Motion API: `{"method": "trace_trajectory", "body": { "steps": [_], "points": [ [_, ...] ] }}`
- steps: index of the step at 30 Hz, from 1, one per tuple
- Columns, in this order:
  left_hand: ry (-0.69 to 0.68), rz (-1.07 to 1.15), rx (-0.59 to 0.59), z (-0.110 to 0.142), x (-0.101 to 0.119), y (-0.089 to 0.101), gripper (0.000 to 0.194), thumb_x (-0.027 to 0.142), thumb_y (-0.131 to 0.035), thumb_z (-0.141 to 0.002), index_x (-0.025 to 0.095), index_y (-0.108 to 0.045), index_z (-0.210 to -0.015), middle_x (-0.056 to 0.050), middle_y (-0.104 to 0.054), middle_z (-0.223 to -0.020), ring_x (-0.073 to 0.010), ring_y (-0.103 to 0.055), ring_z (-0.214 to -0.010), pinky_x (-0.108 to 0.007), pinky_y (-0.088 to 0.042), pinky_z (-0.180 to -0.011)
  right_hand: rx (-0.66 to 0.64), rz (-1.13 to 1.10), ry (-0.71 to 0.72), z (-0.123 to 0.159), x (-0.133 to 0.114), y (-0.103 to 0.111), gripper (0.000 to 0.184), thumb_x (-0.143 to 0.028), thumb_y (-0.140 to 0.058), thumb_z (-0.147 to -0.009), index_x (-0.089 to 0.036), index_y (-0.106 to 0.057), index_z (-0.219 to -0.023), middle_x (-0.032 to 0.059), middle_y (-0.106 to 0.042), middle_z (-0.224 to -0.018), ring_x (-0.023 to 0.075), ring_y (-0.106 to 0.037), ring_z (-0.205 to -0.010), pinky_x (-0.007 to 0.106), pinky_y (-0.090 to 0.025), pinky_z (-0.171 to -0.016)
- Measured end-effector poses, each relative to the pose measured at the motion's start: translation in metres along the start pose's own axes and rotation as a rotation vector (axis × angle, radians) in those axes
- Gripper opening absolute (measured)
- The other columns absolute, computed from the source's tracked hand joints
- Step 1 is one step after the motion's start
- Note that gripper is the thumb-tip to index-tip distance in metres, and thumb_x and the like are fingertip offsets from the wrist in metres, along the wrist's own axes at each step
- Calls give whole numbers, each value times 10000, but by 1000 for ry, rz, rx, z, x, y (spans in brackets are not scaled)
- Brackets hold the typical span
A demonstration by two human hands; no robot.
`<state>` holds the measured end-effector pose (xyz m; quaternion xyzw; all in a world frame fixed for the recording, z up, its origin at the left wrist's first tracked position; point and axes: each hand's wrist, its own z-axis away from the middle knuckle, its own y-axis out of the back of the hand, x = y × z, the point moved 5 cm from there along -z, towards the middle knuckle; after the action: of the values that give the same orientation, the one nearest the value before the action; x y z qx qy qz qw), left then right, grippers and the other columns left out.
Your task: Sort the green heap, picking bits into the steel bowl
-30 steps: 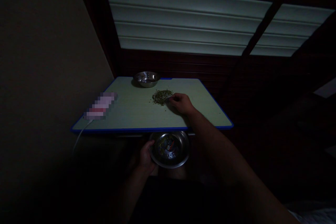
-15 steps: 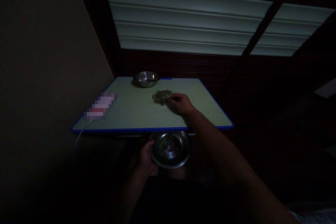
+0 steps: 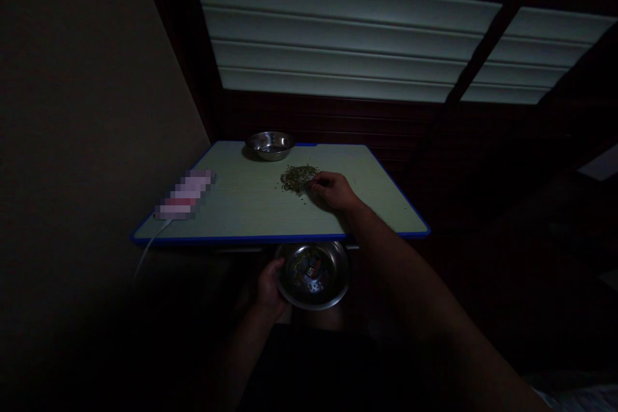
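Observation:
My left hand (image 3: 270, 284) grips the left rim of a metal bowl (image 3: 338, 290), just below the table's front edge. Small bits lie inside this bowl, along with a dark and red patch at its bottom. On the tabletop my right hand (image 3: 334, 189) is at the right side of a spread pile of small greenish beans or seeds (image 3: 297, 179). Its thumb and fingers are pinched together at the pile's edge; whatever they hold is too small and dark to name. A second metal bowl (image 3: 270, 147) stands behind the pile, near the far edge.
The pale table (image 3: 241, 206) has a blue rim. At its left side lies a blurred-out pinkish object (image 3: 186, 194) with a white cable (image 3: 150, 246) hanging over the front edge. A wall (image 3: 96, 109) rises on the left, and dark wood with pale slatted panels (image 3: 328, 45) stands behind.

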<state>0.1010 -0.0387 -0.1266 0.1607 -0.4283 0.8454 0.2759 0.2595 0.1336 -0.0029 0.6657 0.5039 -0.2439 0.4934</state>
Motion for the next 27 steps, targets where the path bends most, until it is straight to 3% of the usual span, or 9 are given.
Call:
{"method": "trace_trajectory", "body": {
  "steps": [27],
  "points": [
    [-2, -13, -10, -1, 0, 0, 154, 195, -610, -706, 130, -716, -796, -83, -744, -722, -241, -700, -694, -354, -562, -694, -49, -37, -8, 1, 0, -2, 128, -230, -648, -685, -150, -712, -762, 26, -710, -756, 143, -618, -726, 273, -475, -743]
  ]
}}
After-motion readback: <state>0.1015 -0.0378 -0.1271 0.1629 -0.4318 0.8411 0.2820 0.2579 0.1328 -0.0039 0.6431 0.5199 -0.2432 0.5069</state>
